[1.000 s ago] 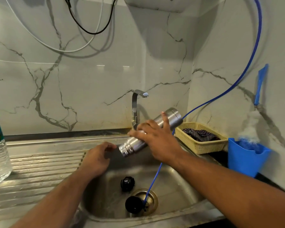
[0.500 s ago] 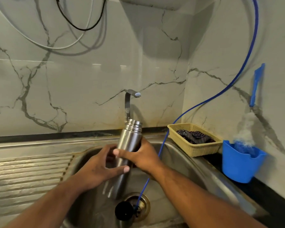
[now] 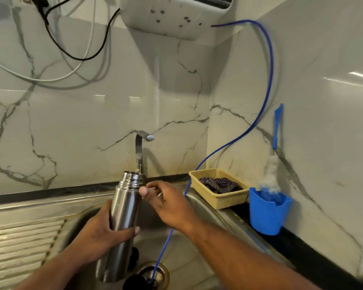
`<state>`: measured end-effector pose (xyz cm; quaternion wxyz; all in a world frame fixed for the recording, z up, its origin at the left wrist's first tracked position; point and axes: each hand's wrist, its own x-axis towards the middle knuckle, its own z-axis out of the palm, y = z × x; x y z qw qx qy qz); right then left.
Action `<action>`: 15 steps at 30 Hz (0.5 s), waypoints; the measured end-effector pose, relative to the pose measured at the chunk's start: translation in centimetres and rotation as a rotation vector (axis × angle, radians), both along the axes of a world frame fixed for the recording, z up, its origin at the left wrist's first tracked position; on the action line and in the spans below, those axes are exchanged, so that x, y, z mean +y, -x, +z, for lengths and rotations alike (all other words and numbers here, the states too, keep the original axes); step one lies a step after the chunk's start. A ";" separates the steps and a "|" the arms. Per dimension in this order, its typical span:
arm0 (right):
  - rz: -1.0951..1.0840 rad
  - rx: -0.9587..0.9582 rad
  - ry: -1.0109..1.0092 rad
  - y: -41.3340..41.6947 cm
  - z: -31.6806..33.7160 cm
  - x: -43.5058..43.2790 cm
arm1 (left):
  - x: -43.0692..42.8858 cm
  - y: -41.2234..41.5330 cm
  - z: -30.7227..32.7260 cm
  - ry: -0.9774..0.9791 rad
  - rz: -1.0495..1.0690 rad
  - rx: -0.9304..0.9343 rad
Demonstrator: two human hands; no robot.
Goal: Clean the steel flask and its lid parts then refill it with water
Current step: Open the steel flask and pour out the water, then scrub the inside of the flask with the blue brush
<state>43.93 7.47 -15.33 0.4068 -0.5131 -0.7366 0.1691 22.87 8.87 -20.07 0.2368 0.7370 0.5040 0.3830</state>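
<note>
at the bottom centre of the frame a black lid part [image 3: 134, 281] lies by the drain [image 3: 162, 271]. a second black part [image 3: 135, 255] is half hidden behind the flask. just above them our left hand [image 3: 105, 233] wraps the lower body of the steel flask [image 3: 125, 208], fingers curled round it. the flask stands nearly upright over the sink [image 3: 205, 206], long axis vertical, open mouth up. our right hand [image 3: 168, 204] sits to its right at neck height, fingers loose, holding nothing we can make out, thumb just beside the neck. behind the mouth rises the tap [image 3: 142, 147], spout higher and slightly right, no water running. we judge the mouth must travel up and right; the left hand carries, the right is nearer the tap.
</note>
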 end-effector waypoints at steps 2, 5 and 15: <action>-0.023 -0.216 -0.066 -2.8 2.8 -0.5 | -0.3 -0.1 0.4 -0.002 0.018 -0.014; -0.059 -0.755 -0.102 -8.5 8.4 -1.6 | -1.1 -0.8 0.8 -0.002 0.029 -0.042; -0.328 -1.934 0.145 -20.6 15.7 -5.0 | -1.9 -5.6 2.3 -0.004 0.011 -0.041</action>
